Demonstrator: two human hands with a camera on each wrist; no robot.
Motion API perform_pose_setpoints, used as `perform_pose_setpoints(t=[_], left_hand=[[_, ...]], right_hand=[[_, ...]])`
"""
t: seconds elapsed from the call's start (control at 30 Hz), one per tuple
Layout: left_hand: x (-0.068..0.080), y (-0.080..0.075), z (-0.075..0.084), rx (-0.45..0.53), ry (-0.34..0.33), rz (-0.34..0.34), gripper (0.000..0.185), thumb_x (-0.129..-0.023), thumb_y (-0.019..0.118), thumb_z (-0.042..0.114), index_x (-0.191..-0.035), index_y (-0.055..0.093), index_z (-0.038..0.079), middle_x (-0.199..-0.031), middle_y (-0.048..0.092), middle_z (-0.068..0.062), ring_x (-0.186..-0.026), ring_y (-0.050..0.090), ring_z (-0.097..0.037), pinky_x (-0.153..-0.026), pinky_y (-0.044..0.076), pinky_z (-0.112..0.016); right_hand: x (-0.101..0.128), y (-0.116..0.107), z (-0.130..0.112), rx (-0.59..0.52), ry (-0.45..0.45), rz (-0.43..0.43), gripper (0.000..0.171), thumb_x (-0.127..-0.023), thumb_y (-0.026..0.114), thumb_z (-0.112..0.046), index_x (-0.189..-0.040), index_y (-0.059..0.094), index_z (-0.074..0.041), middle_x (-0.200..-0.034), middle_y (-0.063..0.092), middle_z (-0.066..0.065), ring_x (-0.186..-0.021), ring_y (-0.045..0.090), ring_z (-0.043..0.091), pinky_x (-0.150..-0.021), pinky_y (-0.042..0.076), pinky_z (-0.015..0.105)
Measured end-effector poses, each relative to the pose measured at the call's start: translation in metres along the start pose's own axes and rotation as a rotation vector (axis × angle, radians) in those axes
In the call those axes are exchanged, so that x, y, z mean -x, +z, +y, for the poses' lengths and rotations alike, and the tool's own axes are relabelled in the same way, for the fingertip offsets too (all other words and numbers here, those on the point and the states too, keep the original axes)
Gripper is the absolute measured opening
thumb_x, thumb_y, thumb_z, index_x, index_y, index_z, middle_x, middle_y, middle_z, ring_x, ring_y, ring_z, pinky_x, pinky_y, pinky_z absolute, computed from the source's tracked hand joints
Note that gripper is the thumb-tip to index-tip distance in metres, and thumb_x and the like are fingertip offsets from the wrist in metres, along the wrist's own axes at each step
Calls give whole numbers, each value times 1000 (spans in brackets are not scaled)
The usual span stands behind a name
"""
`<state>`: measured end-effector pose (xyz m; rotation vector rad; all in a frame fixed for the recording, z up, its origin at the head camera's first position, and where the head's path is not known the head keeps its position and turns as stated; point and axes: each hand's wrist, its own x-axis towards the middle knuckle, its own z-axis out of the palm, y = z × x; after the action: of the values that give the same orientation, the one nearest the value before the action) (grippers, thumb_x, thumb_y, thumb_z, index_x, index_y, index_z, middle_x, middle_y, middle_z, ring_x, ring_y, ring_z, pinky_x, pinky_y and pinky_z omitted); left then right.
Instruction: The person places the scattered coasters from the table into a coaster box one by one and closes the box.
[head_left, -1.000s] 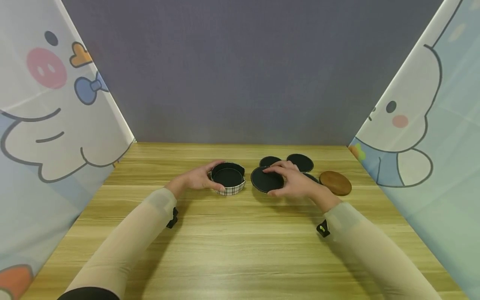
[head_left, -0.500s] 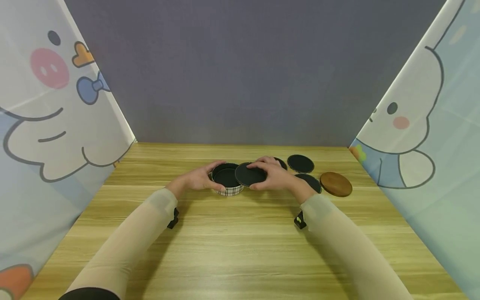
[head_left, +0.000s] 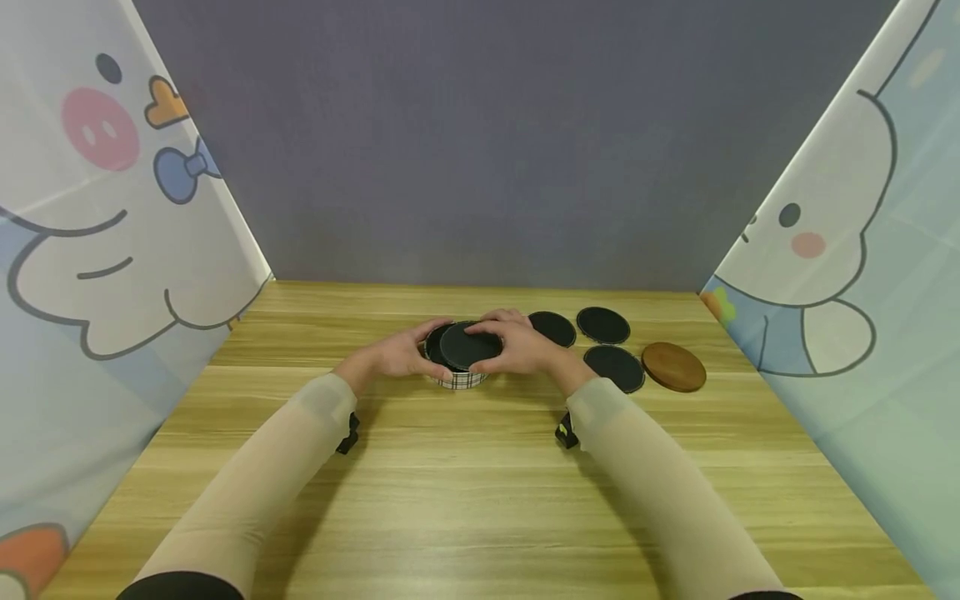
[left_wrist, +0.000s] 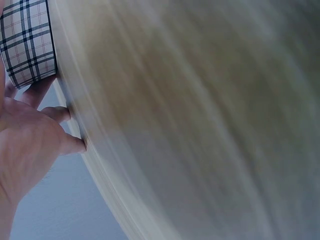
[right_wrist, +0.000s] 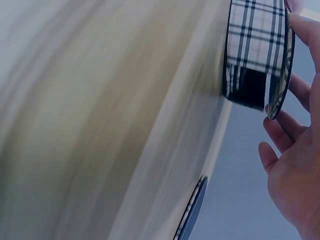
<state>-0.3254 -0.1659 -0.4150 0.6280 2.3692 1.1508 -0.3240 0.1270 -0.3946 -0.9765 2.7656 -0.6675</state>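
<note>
Directly above the plaid round holder [head_left: 462,377], a dark round coaster [head_left: 469,343] sits tilted over the holder's open mouth, pinched at its rim by the right hand [head_left: 517,344], whose fingers curl over the far edge with the thumb on the near edge. The coaster lies to the left of this hand's palm, nearly centred on the holder. Its flat face is slightly inclined, the near-left edge lower. The left hand [head_left: 397,357] cups the holder's left wall, fingers wrapped around the plaid side [left_wrist: 30,42], steadying it on the wooden table [head_left: 480,500]. In the right wrist view the coaster's edge [right_wrist: 281,65] lies against the holder's rim. To the right of the holder lie 3 more dark coasters [head_left: 602,325], flat and apart, and farther right 1 brown wooden lid [head_left: 673,366].
</note>
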Motion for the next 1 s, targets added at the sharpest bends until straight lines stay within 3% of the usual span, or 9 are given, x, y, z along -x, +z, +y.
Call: perform_pose_setpoints(t=[0.4,0.8,1.0], left_hand=[[1,0,2,-1,-19,-2,115,-93,90,46,-178,15,30,-180,26,-20,-155,47,-42,-121,44,-57],[1,0,3,19,-33,-2,117,-91,91,46,-178,14,30,-181,24,-21,-161,39,-43,-127,37,-61],[0,1,2,20,-36,-7,117,-91,91,46,-178,14,30,-180,25,-21,-159,42,-43,-126,37,-61]], right_hand=[[-12,6,-6,-41,1,-44,75,-94,82,-60,-160,59,-32,-175,40,4,-162,28,37,-130,20,70],[-12,9,-4,-43,1,-56,75,-96,80,-59,-162,56,-32,-180,33,-1,-160,28,33,-130,25,66],[-11,11,-2,-23,4,-55,70,-100,76,-60,-161,58,-33,-180,33,-2,-161,27,33,-131,23,66]])
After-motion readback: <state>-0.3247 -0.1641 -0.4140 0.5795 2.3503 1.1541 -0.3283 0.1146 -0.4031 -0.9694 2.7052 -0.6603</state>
